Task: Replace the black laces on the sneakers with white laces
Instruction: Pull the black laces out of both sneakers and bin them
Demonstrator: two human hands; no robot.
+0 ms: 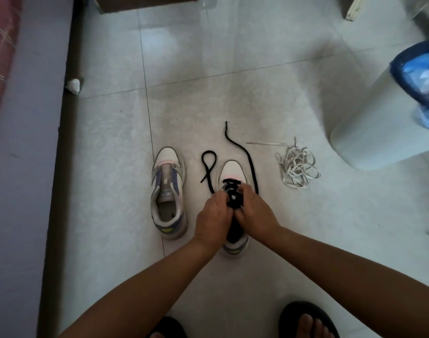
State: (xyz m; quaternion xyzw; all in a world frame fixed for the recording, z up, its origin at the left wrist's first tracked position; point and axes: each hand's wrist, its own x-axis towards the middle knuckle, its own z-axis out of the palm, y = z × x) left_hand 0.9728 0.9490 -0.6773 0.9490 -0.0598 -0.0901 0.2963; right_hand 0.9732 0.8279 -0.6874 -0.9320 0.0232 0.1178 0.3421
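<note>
Both hands on the right-hand sneaker, working its black lace loose.

The bare sneaker (168,191) stands left; beside it the left hand (212,213) and right hand (253,211) curl their fingers into the black lace (233,191) of the laced sneaker (231,172), whose long axis points away from the person. White laces (297,167) lie nearer the right hand.
</note>
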